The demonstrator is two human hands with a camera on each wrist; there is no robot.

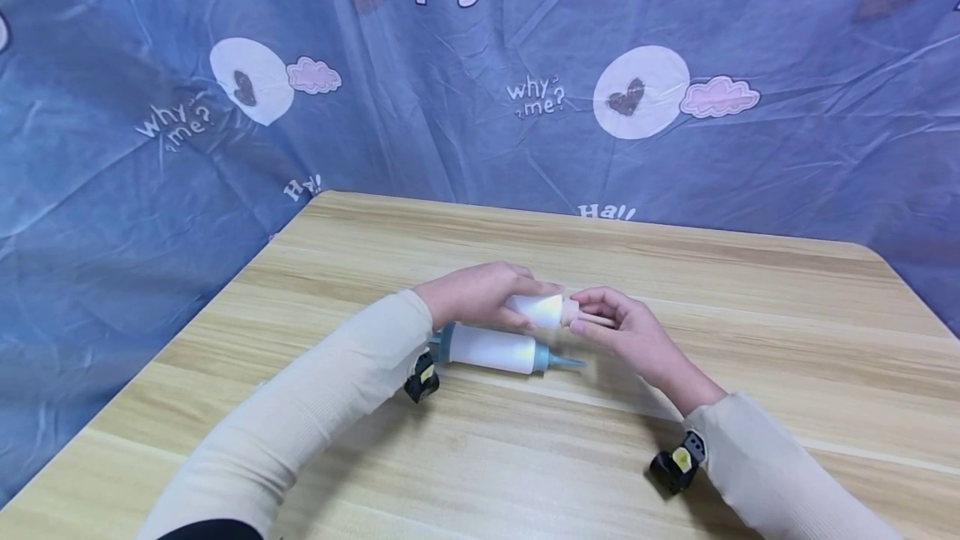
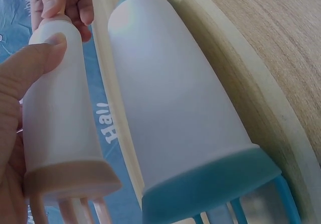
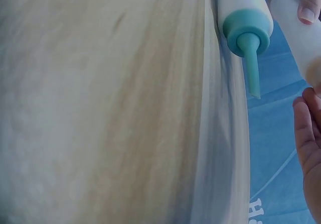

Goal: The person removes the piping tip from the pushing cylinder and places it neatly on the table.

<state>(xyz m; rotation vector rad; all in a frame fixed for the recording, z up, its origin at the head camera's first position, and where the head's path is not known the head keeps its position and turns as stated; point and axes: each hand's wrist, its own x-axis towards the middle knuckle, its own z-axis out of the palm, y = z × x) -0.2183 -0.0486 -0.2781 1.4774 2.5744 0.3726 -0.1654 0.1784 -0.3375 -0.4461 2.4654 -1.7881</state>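
My left hand (image 1: 480,294) holds a white, tube-shaped bottle (image 1: 537,310) with a pinkish cap (image 1: 570,312) and a thin nozzle (image 1: 597,320). In the left wrist view, its other end is a brownish-pink flange (image 2: 70,179) with several prongs. My left thumb lies along the white body. The right hand (image 1: 626,330) has its thumb and fingers curled round the cap, with the nozzle passing between them. Nearer to me lies a larger white bottle (image 1: 491,348) with a teal nozzle end (image 3: 248,33) and a teal pronged flange (image 2: 215,184); neither hand visibly grips it.
Both bottles are over a light wood-grain table (image 1: 465,457). Behind and to the left, a blue printed cloth (image 1: 450,107) hangs past the table's edges. Small black cameras (image 1: 422,377) are strapped at both wrists.
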